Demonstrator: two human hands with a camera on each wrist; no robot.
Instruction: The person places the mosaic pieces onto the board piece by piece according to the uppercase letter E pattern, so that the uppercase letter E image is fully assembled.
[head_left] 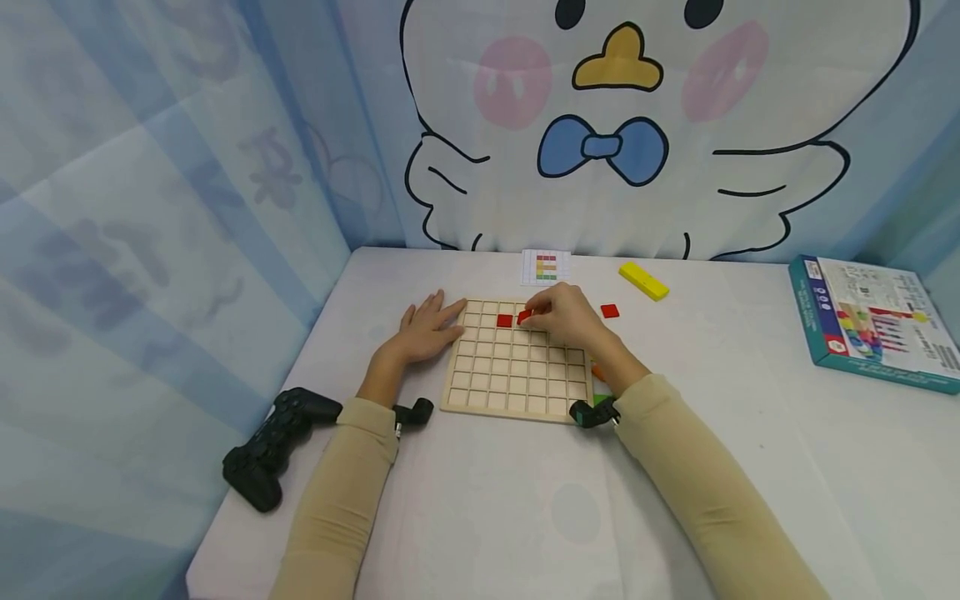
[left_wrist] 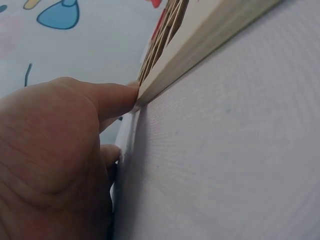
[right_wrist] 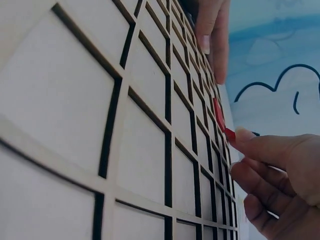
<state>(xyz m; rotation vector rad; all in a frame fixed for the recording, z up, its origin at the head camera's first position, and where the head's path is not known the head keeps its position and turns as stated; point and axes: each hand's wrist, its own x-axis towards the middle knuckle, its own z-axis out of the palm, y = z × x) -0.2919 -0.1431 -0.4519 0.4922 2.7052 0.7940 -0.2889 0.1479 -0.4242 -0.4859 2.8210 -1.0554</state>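
A wooden grid board [head_left: 480, 398] with square cells lies on the white table. One red square tile [head_left: 505, 321] sits in a cell of an upper row. Just right of it, my right hand [head_left: 567, 318] pinches a second red tile [head_left: 525, 317] between thumb and fingers, tilted over the grid; the right wrist view shows this tile [right_wrist: 230, 135] at the fingertips. My left hand [head_left: 427, 330] rests at the board's upper left edge with fingers spread. In the left wrist view its thumb [left_wrist: 117, 97] touches the corner of the frame.
Behind the board lies a pattern card [head_left: 547, 267]. A yellow block [head_left: 643, 281] and a loose red tile [head_left: 610, 311] are to its right. Partly hidden by the right arm are orange and green pieces [head_left: 602, 400]. A black game controller [head_left: 277, 446] lies left, a boxed set [head_left: 877, 321] far right.
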